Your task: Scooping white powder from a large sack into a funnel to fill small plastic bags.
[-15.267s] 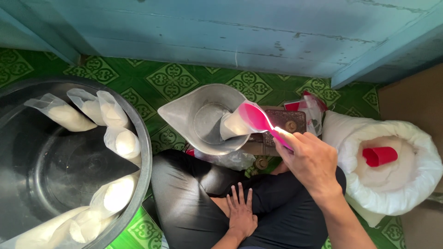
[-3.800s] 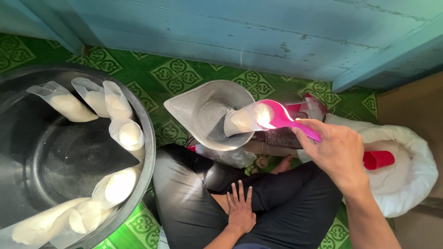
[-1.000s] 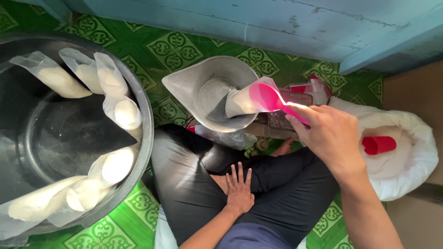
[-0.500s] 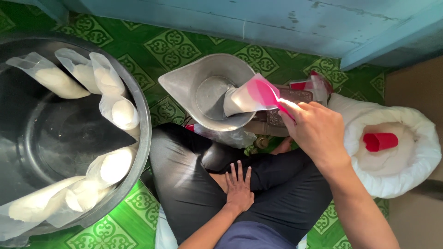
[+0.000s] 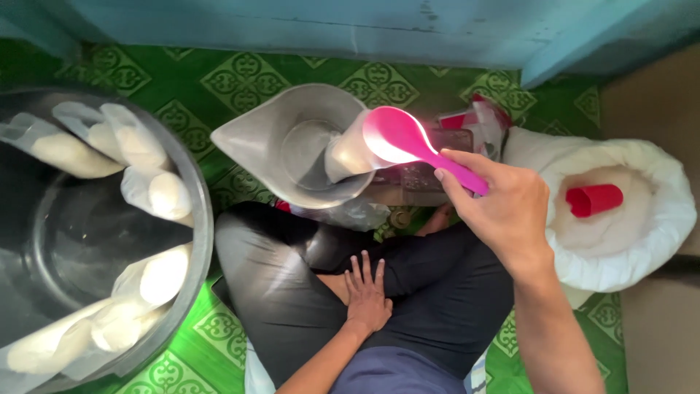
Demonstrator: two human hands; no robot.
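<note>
Right hand [image 5: 503, 219] holds pink scoop [image 5: 408, 142] over funnel [image 5: 306, 142], possibly metal.

At the left of the frame stands a large dark round tub [image 5: 191, 241]. Along its rim hang several clear plastic bags filled with white stuff [image 5: 149, 191], some at the upper left and others at the lower left. The floor is covered with a green mat with a pattern of lighter green ornaments [image 5: 248, 76]. Across the top of the frame runs a light blue painted wooden wall [image 5: 306, 22]. At the right side stands an open white sack [image 5: 656, 226] with white powder inside, and a red cup [image 5: 594, 199] lies on the powder. Near the upper middle, a piece of red and clear packaging [image 5: 481, 117] lies just beside the sack. The right edge shows a brown surface [image 5: 656, 95].
</note>
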